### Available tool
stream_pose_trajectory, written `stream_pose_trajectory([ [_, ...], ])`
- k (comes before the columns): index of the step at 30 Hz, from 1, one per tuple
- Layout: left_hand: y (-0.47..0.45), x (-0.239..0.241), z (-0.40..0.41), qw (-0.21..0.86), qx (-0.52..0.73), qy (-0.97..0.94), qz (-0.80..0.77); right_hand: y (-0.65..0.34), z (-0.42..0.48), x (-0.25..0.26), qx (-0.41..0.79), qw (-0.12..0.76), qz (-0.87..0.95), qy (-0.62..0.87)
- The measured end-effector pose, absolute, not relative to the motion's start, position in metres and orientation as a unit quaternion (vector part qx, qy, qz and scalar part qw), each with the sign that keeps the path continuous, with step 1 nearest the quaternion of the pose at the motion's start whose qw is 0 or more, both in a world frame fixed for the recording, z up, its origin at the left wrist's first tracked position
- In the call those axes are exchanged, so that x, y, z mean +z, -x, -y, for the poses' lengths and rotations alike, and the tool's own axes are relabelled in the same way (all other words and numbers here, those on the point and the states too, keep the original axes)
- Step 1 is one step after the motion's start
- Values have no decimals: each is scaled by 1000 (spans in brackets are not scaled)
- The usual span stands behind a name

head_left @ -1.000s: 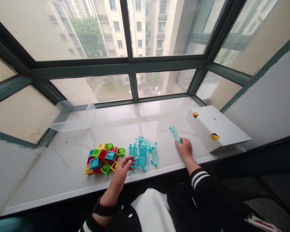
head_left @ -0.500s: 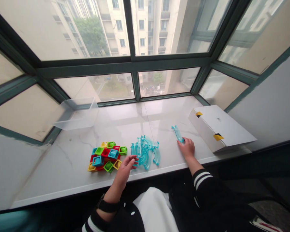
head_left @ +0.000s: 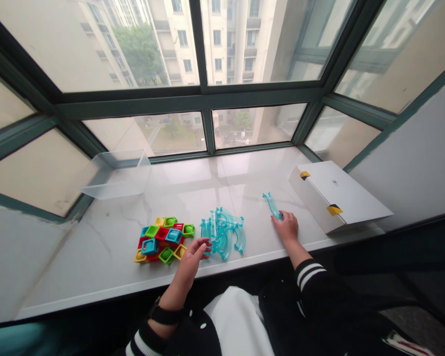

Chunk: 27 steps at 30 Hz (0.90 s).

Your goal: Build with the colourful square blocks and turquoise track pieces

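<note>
My left hand (head_left: 190, 258) rests on the white marble sill (head_left: 178, 193) with its fingers stretched out, fingertips touching a heap of clear blue curved track pieces (head_left: 223, 232). Just left of it lies a cluster of red, green, yellow and blue square blocks (head_left: 163, 240). My right hand (head_left: 287, 225) lies on the sill further right, fingers curled onto the near end of a single clear blue track piece (head_left: 272, 204) that points away from me.
A white cardboard box (head_left: 335, 194) with yellow tape tabs sits at the right end of the sill. A clear plastic tub (head_left: 114, 174) stands at the back left by the window. Glass panes and dark green frames enclose the sill on three sides.
The view shifted slightly a second ago. Both hands and the pieces have stayed where they were.
</note>
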State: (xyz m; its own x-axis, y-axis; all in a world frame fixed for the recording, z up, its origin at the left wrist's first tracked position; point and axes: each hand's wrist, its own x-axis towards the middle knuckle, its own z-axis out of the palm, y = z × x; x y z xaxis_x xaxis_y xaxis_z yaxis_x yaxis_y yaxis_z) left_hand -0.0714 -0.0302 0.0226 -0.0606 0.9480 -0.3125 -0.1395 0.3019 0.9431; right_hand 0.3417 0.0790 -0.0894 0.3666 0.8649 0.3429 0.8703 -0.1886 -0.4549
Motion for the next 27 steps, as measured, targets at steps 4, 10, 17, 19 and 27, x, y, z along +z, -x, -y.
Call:
stream_pose_trajectory([
  [4, 71, 20, 30, 585, 463, -362, -559, -340, -77, -87, -10, 323, 565, 759],
  [10, 74, 18, 29, 590, 458, -367, -555, -325, -66, -70, -46, 407, 559, 721],
  [17, 75, 16, 27, 603, 440, -367, -555, -270, -60, -32, 196, 402, 672, 590],
  [19, 74, 17, 27, 603, 441, -368, -553, -254, -63, -31, 267, 375, 666, 587],
  [27, 77, 16, 29, 596, 446, -367, -557, -218, -70, -45, 366, 318, 644, 592],
])
